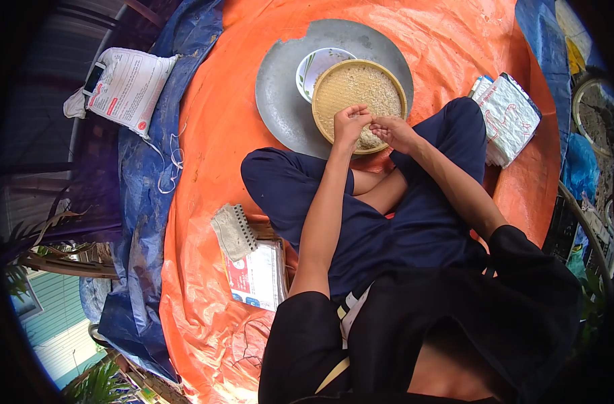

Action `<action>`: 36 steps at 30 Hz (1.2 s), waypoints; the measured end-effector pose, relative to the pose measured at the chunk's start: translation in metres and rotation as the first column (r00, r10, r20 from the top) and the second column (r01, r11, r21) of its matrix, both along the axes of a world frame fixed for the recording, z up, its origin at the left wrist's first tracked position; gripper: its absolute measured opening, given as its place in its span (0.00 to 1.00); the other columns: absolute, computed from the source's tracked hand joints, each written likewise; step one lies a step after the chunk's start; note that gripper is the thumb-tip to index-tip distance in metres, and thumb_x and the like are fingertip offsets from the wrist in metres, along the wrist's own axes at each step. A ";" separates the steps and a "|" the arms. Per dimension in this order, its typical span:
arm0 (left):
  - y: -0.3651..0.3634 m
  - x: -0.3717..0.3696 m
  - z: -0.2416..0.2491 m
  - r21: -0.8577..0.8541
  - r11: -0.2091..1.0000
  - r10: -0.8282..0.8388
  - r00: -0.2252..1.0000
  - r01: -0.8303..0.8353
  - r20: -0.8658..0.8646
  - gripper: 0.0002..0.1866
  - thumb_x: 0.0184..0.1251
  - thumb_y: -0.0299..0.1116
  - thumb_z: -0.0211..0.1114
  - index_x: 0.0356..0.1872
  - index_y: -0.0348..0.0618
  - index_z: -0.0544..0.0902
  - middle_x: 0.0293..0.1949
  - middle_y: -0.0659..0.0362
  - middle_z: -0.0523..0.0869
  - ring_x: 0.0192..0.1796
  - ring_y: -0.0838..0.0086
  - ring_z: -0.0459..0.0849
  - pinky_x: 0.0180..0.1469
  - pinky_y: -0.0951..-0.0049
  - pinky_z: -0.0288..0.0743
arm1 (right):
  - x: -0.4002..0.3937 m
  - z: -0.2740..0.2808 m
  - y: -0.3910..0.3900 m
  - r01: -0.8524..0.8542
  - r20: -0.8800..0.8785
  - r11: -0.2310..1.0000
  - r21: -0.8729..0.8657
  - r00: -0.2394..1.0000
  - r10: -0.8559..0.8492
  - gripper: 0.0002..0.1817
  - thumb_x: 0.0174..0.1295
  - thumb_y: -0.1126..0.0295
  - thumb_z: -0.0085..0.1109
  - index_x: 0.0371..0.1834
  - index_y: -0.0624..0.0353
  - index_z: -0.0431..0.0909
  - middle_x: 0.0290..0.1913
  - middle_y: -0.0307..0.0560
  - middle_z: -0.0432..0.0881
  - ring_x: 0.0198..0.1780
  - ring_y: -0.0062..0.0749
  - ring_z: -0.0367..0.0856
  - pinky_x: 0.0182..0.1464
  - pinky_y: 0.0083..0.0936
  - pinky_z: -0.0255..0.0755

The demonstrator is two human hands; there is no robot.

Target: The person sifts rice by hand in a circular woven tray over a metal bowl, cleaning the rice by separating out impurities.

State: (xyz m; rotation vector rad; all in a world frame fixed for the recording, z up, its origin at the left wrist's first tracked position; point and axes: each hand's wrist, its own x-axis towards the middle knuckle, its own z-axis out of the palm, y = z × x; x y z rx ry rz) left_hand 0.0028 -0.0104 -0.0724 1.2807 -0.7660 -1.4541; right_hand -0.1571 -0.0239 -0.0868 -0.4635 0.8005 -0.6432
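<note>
My left hand and my right hand meet over the near part of a round woven basket tray. Fingertips of both are drawn together and nearly touch; whatever is between them is too small to make out. Pale grain, looking like rice, is scattered across the weave, with a denser heap of grain just below my hands. The tray rests on a wide grey metal pan, partly over a white bowl with a green leaf pattern, whose near side is hidden.
I sit cross-legged on an orange tarp edged by a blue tarp. A white printed sack lies at left. A spiral notebook and a printed packet are by my left side. Another white packet lies by my right knee.
</note>
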 end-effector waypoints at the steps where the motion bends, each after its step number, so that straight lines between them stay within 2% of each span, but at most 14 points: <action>1: 0.000 0.000 0.000 0.001 1.000 -0.003 1.000 0.003 -0.005 0.20 0.49 0.21 0.70 0.47 0.27 0.79 0.38 0.54 0.83 0.39 0.76 0.81 0.44 0.80 0.75 | 0.000 -0.001 0.000 0.003 0.004 1.000 -0.001 1.000 -0.003 0.10 0.66 0.68 0.55 0.42 0.64 0.76 0.35 0.41 0.82 0.35 0.18 0.80 0.38 0.10 0.77; 4: -0.002 0.000 -0.001 0.000 1.000 0.007 0.999 -0.007 -0.042 0.21 0.50 0.21 0.70 0.47 0.26 0.78 0.38 0.54 0.84 0.40 0.76 0.82 0.44 0.80 0.76 | 0.000 -0.004 0.000 0.006 0.063 0.999 0.033 0.998 -0.008 0.10 0.64 0.66 0.59 0.42 0.61 0.79 0.35 0.39 0.81 0.37 0.18 0.80 0.41 0.10 0.76; 7: -0.001 -0.001 0.000 -0.012 1.000 -0.003 0.998 0.002 -0.071 0.21 0.51 0.22 0.70 0.48 0.26 0.78 0.39 0.53 0.84 0.40 0.75 0.82 0.44 0.80 0.76 | -0.002 -0.008 -0.001 -0.002 0.085 1.000 0.024 0.996 0.000 0.10 0.65 0.65 0.59 0.42 0.60 0.78 0.35 0.38 0.81 0.37 0.17 0.80 0.39 0.08 0.76; 14: 0.006 0.003 0.014 -0.020 0.993 -0.115 0.981 0.113 -0.155 0.22 0.53 0.22 0.69 0.51 0.25 0.76 0.42 0.52 0.84 0.42 0.74 0.83 0.46 0.78 0.77 | -0.009 -0.008 0.000 -0.099 0.159 0.994 0.036 0.983 0.092 0.11 0.65 0.64 0.58 0.42 0.60 0.76 0.36 0.38 0.81 0.35 0.14 0.79 0.36 0.05 0.77; 19: 0.005 0.008 0.004 0.005 0.984 -0.174 0.964 0.179 -0.199 0.22 0.54 0.22 0.68 0.51 0.26 0.76 0.42 0.51 0.84 0.42 0.72 0.83 0.46 0.77 0.78 | -0.004 -0.007 0.008 -0.154 0.169 0.988 0.034 0.975 0.146 0.12 0.65 0.63 0.58 0.42 0.61 0.76 0.36 0.39 0.81 0.34 0.13 0.79 0.35 0.04 0.77; 22: 0.000 0.000 0.002 0.023 0.996 -0.075 0.956 0.085 -0.283 0.21 0.56 0.21 0.67 0.51 0.25 0.75 0.43 0.50 0.84 0.42 0.71 0.84 0.46 0.77 0.79 | -0.004 -0.007 0.002 -0.119 0.206 0.993 0.007 0.972 0.115 0.11 0.65 0.64 0.59 0.40 0.61 0.76 0.36 0.39 0.81 0.34 0.13 0.80 0.35 0.05 0.77; 25: -0.002 -0.004 0.004 0.012 0.998 -0.047 0.943 0.054 -0.329 0.19 0.58 0.20 0.64 0.51 0.25 0.75 0.43 0.49 0.83 0.43 0.69 0.84 0.47 0.76 0.80 | -0.005 -0.004 -0.003 -0.056 0.200 0.998 0.015 0.978 0.052 0.13 0.64 0.62 0.60 0.39 0.61 0.77 0.35 0.40 0.81 0.35 0.16 0.81 0.37 0.06 0.78; 28: -0.003 0.000 0.005 0.002 1.000 0.016 0.867 -0.017 -0.499 0.17 0.62 0.22 0.60 0.51 0.24 0.74 0.45 0.46 0.82 0.47 0.65 0.84 0.52 0.74 0.80 | -0.003 -0.004 -0.005 0.074 0.176 0.993 0.087 0.980 -0.088 0.17 0.64 0.57 0.59 0.40 0.63 0.77 0.36 0.43 0.81 0.38 0.22 0.82 0.42 0.11 0.79; 31: -0.005 0.007 0.013 -0.003 0.999 0.027 0.826 -0.035 -0.563 0.18 0.69 0.28 0.52 0.53 0.22 0.71 0.50 0.40 0.79 0.55 0.56 0.80 0.59 0.68 0.77 | -0.006 -0.006 -0.010 0.090 0.201 0.979 0.185 0.971 -0.127 0.26 0.64 0.50 0.55 0.45 0.67 0.76 0.40 0.48 0.81 0.44 0.31 0.81 0.50 0.18 0.78; 34: -0.007 0.011 0.021 -0.005 1.000 0.011 0.701 -0.021 -0.714 0.23 0.72 0.33 0.45 0.57 0.20 0.67 0.57 0.34 0.72 0.62 0.49 0.72 0.65 0.62 0.70 | -0.005 0.001 -0.010 0.106 0.210 0.972 0.211 0.966 -0.151 0.33 0.65 0.46 0.49 0.52 0.72 0.72 0.48 0.54 0.78 0.51 0.37 0.79 0.57 0.25 0.74; 36: -0.006 0.012 0.024 -0.019 1.000 -0.016 0.668 0.002 -0.744 0.25 0.72 0.35 0.42 0.60 0.21 0.65 0.59 0.36 0.71 0.63 0.49 0.72 0.66 0.60 0.68 | -0.003 0.007 -0.009 0.107 0.238 0.971 0.214 0.958 -0.158 0.36 0.66 0.45 0.46 0.56 0.74 0.68 0.53 0.57 0.75 0.55 0.40 0.76 0.61 0.27 0.71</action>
